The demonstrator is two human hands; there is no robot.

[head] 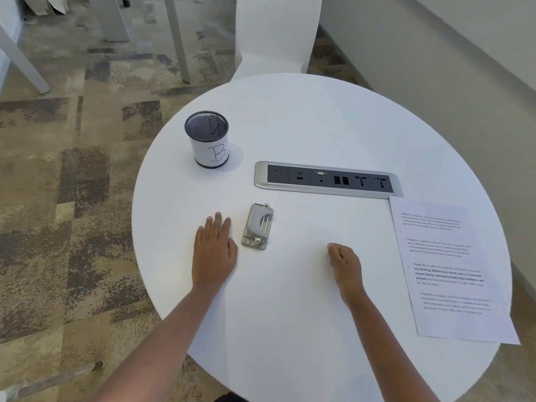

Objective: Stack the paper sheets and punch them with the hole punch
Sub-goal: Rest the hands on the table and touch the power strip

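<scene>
A grey metal hole punch [257, 226] lies on the round white table [304, 126], just right of my left hand [214, 250]. That hand rests flat on the tabletop, palm down, fingers together, holding nothing. My right hand [345, 264] rests on the table with its fingers curled into a loose fist, nothing in it. Printed paper sheets [452, 271] lie at the table's right edge, well to the right of my right hand; I cannot tell how many sheets are there.
A black mesh pen cup [207, 139] wrapped in paper marked "B" stands at the back left. A built-in power and data socket strip [327, 180] runs across the table's middle. A white chair [275, 36] stands behind the table. Patterned carpet lies to the left.
</scene>
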